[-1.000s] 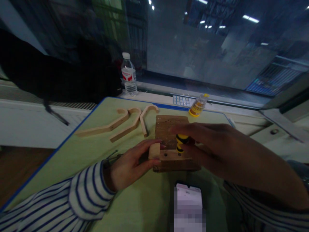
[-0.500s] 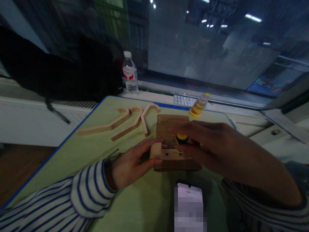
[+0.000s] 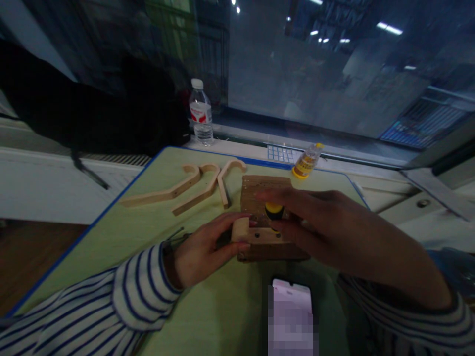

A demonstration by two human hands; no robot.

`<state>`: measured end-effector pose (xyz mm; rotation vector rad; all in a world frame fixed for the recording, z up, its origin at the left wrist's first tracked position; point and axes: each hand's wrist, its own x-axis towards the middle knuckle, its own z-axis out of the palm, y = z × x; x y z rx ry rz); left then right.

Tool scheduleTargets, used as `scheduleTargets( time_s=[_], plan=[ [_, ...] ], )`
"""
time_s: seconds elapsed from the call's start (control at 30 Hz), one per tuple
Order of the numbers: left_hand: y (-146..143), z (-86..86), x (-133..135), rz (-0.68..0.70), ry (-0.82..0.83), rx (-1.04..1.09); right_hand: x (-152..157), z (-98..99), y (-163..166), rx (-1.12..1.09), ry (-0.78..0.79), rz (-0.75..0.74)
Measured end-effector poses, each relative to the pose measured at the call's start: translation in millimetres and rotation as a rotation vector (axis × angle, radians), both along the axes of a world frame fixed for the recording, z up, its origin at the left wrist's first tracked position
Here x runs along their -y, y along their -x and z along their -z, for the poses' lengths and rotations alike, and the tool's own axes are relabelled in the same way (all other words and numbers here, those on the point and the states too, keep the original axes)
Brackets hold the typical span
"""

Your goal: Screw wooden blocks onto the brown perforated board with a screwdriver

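My left hand [image 3: 208, 252] grips the near end of a pale wooden piece [image 3: 241, 231], thumb in front and fingers behind. Two dark holes show along the piece, which lies on a brown wooden block [image 3: 265, 185]. Between the thumb and fingers of my right hand [image 3: 315, 217] is a yellow-and-black screwdriver [image 3: 274, 211], its handle up. The tip points down near the right-hand hole; whether it touches a screw I cannot make out. My right hand hides the right end of the piece.
Several curved wooden hooks [image 3: 211, 185] lie on the green table [image 3: 148, 173] at the back left. A phone [image 3: 291, 301] is near the front. Behind, a water bottle [image 3: 201, 116] stands on the sill and a small yellow-labelled bottle [image 3: 307, 162] stands beyond the block.
My right hand has shifted slightly left with the screwdriver, whose handle now leans more to the left. My left hand keeps its hold on the wooden piece.
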<state>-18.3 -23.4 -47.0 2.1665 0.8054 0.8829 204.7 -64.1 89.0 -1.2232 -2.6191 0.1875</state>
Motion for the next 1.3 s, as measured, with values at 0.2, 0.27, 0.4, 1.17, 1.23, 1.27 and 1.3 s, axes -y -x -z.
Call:
scheduleTargets(
  time_s=[0.2,0.27,0.4,1.17,1.23,1.27,1.3],
  plan=[
    [-0.3,-0.7,-0.2,-0.005,-0.013,0.007,-0.1,-1.2,1.8,-0.017,-0.010,-0.012],
    [-0.5,-1.5,0.0,-0.009,0.002,-0.004,-0.4,-1.7,1.9,-0.009,-0.016,-0.011],
    [-0.6,-2.6,0.3,-0.014,0.014,-0.019,-1.0,-2.5,1.1,0.016,-0.042,-0.010],
    [-1.2,-4.4,0.4,-0.007,0.015,-0.016,-3.0,-0.9,0.7,0.000,-0.056,-0.009],
    [-1.3,-4.2,0.2,-0.013,0.014,-0.020,-3.0,-1.8,1.0,0.004,-0.047,-0.003],
    [-1.2,-3.9,0.1,-0.013,0.011,-0.020,-2.9,-2.1,1.2,0.007,-0.049,-0.003],
    [-1.1,-3.7,0.0,-0.012,0.007,-0.019,-2.9,-2.4,1.3,0.011,-0.053,-0.003]
  ],
)
